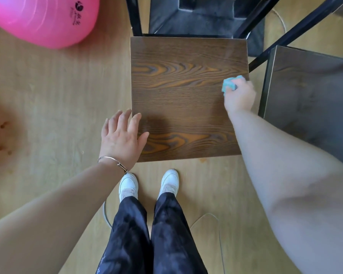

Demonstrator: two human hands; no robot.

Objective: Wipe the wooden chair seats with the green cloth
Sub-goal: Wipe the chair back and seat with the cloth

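Note:
A square wooden chair seat point(186, 99) with dark brown grain fills the middle of the view, right in front of my feet. My right hand point(240, 97) grips a bunched green cloth point(229, 83) and presses it onto the seat at its right edge, about halfway back. Most of the cloth is hidden under my fingers. My left hand point(123, 135) lies flat with fingers spread on the seat's front left corner, a thin bracelet on the wrist.
A second chair seat point(309, 99), darker and in shadow, stands close on the right. Black metal chair legs point(134, 16) and a dark mat point(204, 16) lie behind the seat. A pink exercise ball point(46, 18) sits at the top left on the pale wood floor.

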